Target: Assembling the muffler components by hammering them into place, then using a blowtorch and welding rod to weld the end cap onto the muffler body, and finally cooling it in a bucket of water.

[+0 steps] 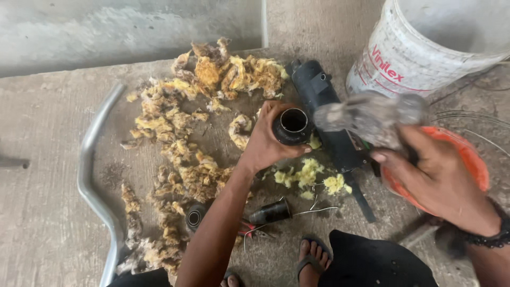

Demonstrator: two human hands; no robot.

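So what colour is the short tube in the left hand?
Black, with a dark hollow opening; the head view shows the tube gripped by the left hand.

Yellow-brown stuffing (202, 111) lies on grey concrete (48, 175); the pipe (291, 126) is black, the bucket (419, 48) white, the bowl (467, 159) orange.

The black pipe end (291, 126) looks like matt, sooty metal. Around it, the yellow wadding (196, 106) is fibrous and ragged on the rough grey concrete floor (48, 202). Left of the wadding, a bent tube (93, 175) is smooth, shiny metal. The white bucket (419, 48) is scuffed plastic.
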